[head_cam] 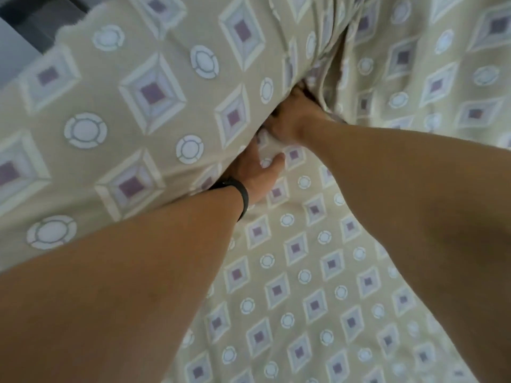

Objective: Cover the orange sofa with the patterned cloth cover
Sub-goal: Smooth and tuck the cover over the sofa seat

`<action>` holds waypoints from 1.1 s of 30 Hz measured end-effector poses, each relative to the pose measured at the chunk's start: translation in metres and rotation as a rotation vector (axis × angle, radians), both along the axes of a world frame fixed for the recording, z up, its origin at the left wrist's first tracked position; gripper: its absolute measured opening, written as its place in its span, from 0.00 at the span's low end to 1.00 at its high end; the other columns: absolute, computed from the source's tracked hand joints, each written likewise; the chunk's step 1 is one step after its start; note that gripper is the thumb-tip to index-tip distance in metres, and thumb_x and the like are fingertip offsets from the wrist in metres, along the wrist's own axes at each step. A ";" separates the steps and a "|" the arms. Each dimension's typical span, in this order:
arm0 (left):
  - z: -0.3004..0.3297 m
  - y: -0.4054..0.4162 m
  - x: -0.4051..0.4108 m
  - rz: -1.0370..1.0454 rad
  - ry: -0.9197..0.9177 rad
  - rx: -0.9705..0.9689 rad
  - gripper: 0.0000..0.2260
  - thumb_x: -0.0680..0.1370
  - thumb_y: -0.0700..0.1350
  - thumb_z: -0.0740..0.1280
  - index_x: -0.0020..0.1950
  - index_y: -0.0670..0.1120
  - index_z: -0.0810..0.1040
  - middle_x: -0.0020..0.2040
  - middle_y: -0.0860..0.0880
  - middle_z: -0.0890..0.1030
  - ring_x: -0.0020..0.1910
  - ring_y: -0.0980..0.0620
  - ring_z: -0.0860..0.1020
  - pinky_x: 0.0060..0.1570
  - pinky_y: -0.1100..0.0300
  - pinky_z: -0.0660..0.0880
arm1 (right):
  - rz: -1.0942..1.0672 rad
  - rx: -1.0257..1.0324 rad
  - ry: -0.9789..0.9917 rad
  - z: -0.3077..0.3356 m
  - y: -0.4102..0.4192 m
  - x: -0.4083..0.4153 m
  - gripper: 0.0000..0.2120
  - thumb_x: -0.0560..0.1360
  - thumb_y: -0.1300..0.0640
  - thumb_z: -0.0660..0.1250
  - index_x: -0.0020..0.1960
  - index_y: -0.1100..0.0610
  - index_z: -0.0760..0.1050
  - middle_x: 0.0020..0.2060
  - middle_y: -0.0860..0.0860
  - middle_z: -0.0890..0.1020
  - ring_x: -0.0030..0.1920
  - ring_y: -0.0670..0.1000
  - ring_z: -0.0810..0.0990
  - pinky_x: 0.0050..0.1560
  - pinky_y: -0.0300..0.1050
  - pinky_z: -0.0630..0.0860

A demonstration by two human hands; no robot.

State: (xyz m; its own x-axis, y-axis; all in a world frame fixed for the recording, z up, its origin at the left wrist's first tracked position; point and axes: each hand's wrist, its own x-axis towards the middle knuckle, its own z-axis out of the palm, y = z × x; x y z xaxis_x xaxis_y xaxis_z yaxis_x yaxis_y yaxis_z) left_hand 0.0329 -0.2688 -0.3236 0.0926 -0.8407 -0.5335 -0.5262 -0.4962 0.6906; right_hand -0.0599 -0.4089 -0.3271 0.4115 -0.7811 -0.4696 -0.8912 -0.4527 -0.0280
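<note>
The patterned cloth cover [132, 111], beige with diamonds and circles, lies over the whole sofa; no orange shows. My left hand [255, 175], with a black band on the wrist, presses into the crease between the covered arm or back on the left and the covered seat [312, 286]. Its fingers are pushed into the gap and mostly hidden by the cloth. My right hand [290, 120] reaches into the same crease just above, its fingers buried in the folds where the cloth bunches [329, 59]. The frame does not show whether either hand grips the cloth.
A dark surface and a pale floor strip [19, 37] show past the cover's scalloped edge at the top left. Cloth fills the rest of the view.
</note>
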 end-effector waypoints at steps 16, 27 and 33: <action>-0.003 0.183 0.013 -0.505 -0.739 -0.277 0.28 0.83 0.54 0.50 0.83 0.48 0.52 0.83 0.43 0.53 0.82 0.40 0.50 0.78 0.41 0.50 | -0.379 -0.020 -0.270 0.022 0.360 -0.141 0.27 0.85 0.48 0.46 0.82 0.52 0.52 0.82 0.50 0.52 0.82 0.53 0.48 0.79 0.55 0.54; 0.013 0.420 0.015 -1.107 -0.666 -0.346 0.28 0.74 0.56 0.66 0.71 0.48 0.69 0.67 0.44 0.69 0.66 0.38 0.68 0.65 0.42 0.64 | -0.195 0.167 -0.157 0.047 0.577 -0.166 0.35 0.68 0.39 0.74 0.69 0.51 0.69 0.63 0.53 0.73 0.55 0.57 0.77 0.52 0.53 0.77; 0.023 0.406 0.019 -1.055 -0.731 -0.296 0.24 0.66 0.37 0.75 0.58 0.45 0.71 0.52 0.43 0.80 0.47 0.40 0.80 0.45 0.50 0.79 | -0.153 0.108 -0.106 0.037 0.591 -0.167 0.30 0.62 0.56 0.81 0.62 0.57 0.74 0.52 0.54 0.78 0.47 0.57 0.79 0.45 0.53 0.79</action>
State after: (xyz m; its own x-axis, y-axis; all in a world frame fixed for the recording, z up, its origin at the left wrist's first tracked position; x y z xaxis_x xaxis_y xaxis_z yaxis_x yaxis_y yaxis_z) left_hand 0.0517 0.1371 -0.3007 -0.4893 -0.7617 -0.4248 -0.8606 0.5006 0.0937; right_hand -0.2268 0.1817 -0.2898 0.3433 -0.7859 -0.5142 -0.9389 -0.3015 -0.1660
